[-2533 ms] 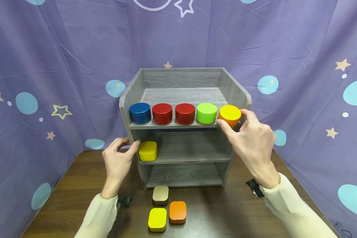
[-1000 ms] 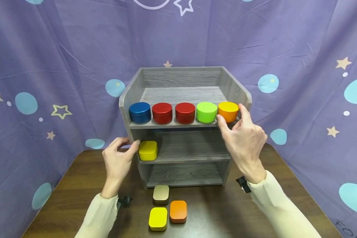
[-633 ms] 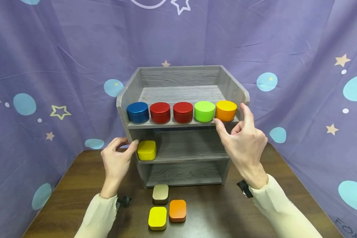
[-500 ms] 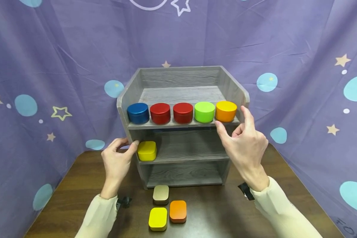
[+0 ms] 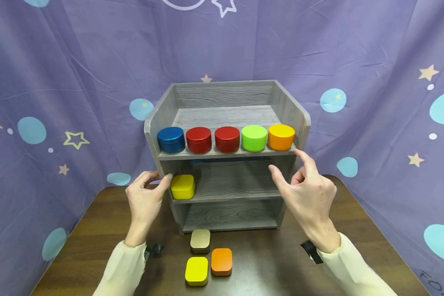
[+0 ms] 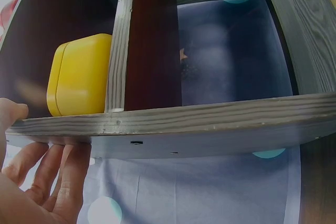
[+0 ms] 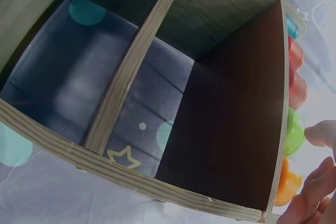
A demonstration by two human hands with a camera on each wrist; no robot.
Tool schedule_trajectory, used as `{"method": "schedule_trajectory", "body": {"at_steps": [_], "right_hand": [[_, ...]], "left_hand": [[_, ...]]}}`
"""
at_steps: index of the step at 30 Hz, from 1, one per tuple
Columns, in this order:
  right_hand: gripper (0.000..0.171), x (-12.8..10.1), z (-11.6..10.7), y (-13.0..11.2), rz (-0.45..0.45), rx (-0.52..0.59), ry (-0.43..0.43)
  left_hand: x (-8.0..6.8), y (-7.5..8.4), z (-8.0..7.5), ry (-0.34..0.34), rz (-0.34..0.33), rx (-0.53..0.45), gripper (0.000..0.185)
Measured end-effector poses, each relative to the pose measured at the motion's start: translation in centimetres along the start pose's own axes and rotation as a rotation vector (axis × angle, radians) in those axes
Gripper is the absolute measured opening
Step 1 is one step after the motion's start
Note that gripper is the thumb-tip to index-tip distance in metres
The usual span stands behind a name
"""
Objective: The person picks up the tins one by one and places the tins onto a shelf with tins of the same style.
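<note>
The orange round tin (image 5: pixel 281 137) stands upright on the top board of the grey wooden shelf (image 5: pixel 227 119), at the right end of a row with the green tin (image 5: pixel 254 138), two red tins (image 5: pixel 213 139) and the blue tin (image 5: pixel 171 139). Its axis is vertical and the flat lid looks up; it has no clear long side, being round.

The right hand (image 5: pixel 308 196) is below and a little in front of this tin, not touching it. Thumb and index finger are spread apart with an empty gap between them, and the other fingers seem loosely bent, though the view is not clear there.

The left hand (image 5: pixel 145 197) holds the left side wall of the shelf at the middle board: the thumb lies on the front edge, just beside the yellow square tin (image 5: pixel 183 186), and the fingers go around the outside of the wall.

On the brown table (image 5: pixel 96 230) in front of the shelf lie a beige tin (image 5: pixel 200 240), another yellow tin (image 5: pixel 196 271) and an orange square tin (image 5: pixel 221 261).
</note>
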State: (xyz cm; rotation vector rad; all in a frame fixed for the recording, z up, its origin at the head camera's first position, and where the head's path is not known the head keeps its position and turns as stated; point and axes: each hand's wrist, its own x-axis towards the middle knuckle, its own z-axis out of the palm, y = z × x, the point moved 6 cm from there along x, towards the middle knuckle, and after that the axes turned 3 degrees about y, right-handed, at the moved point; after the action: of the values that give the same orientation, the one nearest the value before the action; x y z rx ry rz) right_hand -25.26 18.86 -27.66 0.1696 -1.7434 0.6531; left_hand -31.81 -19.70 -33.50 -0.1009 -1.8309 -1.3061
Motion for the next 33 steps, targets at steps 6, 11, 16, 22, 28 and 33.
{"method": "schedule_trajectory", "body": {"at_steps": [6, 11, 16, 22, 28, 33], "right_hand": [[0.041, -0.8, 0.0, 0.1, -0.033, -0.001, -0.075], [0.035, -1.2, 0.2, 0.1, -0.047, 0.022, -0.133], [0.033, -1.5, 0.3, 0.1, -0.046, 0.085, -0.133], [0.037, -2.4, 0.6, 0.3, -0.043, 0.171, -0.188], [0.037, -3.6, 1.4, 0.3, -0.04, 0.198, -0.299], [0.039, -4.8, 2.1, 0.2, -0.017, 0.259, -0.389]], "left_hand": [[-0.1, -0.1, -0.1, -0.002, -0.008, -0.002, 0.017], [-0.2, -0.1, -0.1, -0.002, -0.008, 0.005, 0.017], [-0.1, -0.1, -0.1, -0.004, -0.009, 0.001, 0.017], [0.0, -0.1, -0.1, -0.003, 0.0, -0.004, 0.017], [0.0, -0.1, 0.0, -0.005, 0.0, -0.005, 0.016], [0.0, -0.1, 0.0, -0.007, -0.009, -0.004, 0.016]]}}
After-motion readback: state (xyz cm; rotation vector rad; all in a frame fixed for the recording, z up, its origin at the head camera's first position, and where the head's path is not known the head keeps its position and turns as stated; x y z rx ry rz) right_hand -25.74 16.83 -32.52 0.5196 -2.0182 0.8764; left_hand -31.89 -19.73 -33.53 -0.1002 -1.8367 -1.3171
